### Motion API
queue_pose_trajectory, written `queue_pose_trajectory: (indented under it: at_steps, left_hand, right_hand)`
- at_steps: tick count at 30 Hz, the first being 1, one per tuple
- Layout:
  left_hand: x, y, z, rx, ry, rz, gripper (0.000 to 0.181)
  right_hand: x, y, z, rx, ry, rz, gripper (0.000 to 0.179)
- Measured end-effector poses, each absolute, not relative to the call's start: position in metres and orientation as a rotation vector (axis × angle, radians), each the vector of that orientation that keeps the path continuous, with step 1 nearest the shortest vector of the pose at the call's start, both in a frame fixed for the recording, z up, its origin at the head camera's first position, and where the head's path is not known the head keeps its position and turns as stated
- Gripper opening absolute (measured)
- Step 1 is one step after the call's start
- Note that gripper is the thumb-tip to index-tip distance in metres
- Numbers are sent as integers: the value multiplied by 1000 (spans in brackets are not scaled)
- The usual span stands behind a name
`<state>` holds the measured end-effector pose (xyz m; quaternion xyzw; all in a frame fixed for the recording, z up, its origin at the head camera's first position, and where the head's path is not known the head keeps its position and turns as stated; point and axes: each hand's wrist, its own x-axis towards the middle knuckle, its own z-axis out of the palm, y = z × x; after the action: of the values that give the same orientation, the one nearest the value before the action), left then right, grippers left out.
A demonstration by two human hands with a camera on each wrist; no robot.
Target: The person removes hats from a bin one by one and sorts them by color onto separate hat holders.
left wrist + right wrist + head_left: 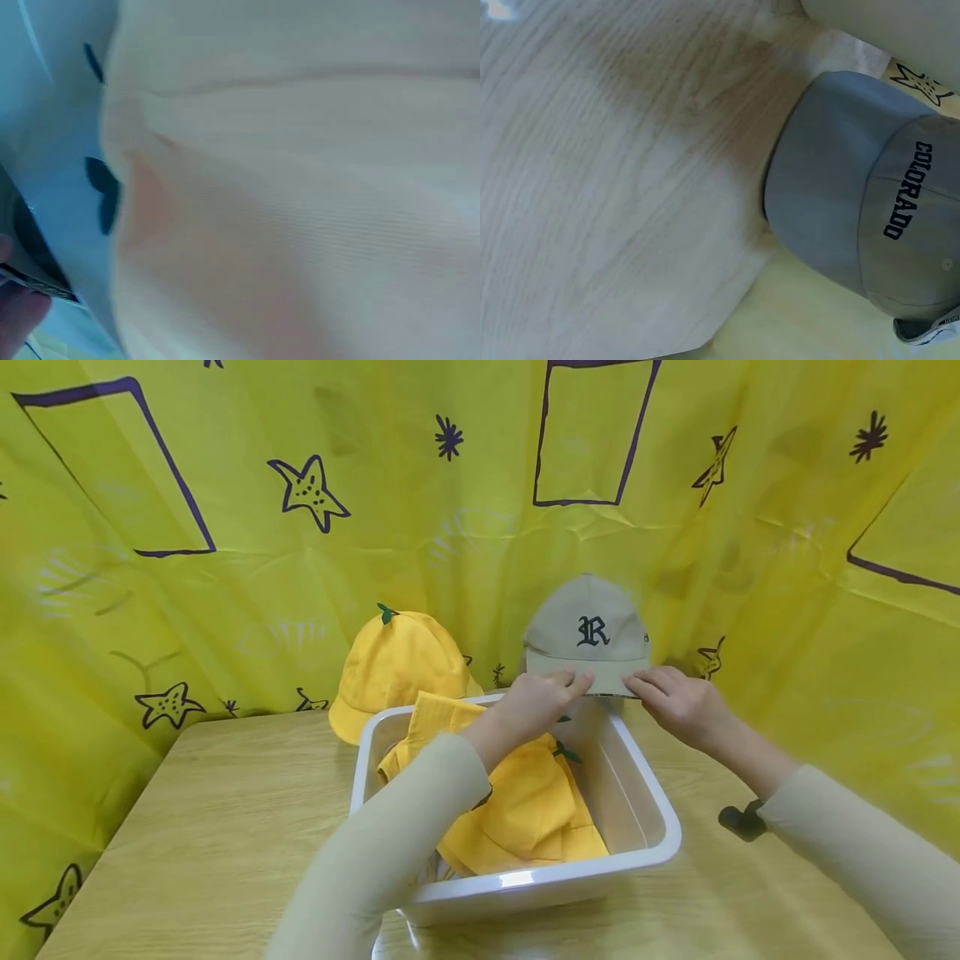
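Note:
Both hands hold a grey cap (588, 618) with a dark letter R on its front, upright above the far right end of the white plastic bin (652, 793). My left hand (536, 697) pinches the left part of its brim, and my right hand (684, 703) grips the brim's right corner. In the left wrist view, fingertips (24, 319) show at the brim's edge, while a pale, blurred cloth surface fills most of that view. Inside the bin lie yellow cloth hats (525, 802) with green leaf tips, partly hidden by my left forearm.
A yellow hat (401, 664) with a green leaf stands behind the bin's left corner. In the right wrist view, a grey cap (825, 180) lettered COLORADO sits on the wooden table (630, 187). A yellow patterned curtain (375, 552) hangs behind the table.

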<state>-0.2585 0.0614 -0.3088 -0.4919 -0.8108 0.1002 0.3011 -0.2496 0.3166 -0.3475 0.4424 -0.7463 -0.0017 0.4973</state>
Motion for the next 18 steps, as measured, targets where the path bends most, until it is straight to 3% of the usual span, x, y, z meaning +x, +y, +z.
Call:
queue_pose_trajectory:
  at_steps: [18]
  left_hand:
    - [-240, 59, -295, -1476, -2387, 213, 37]
  right_hand:
    - [-233, 319, -350, 1151, -1966, 65, 37]
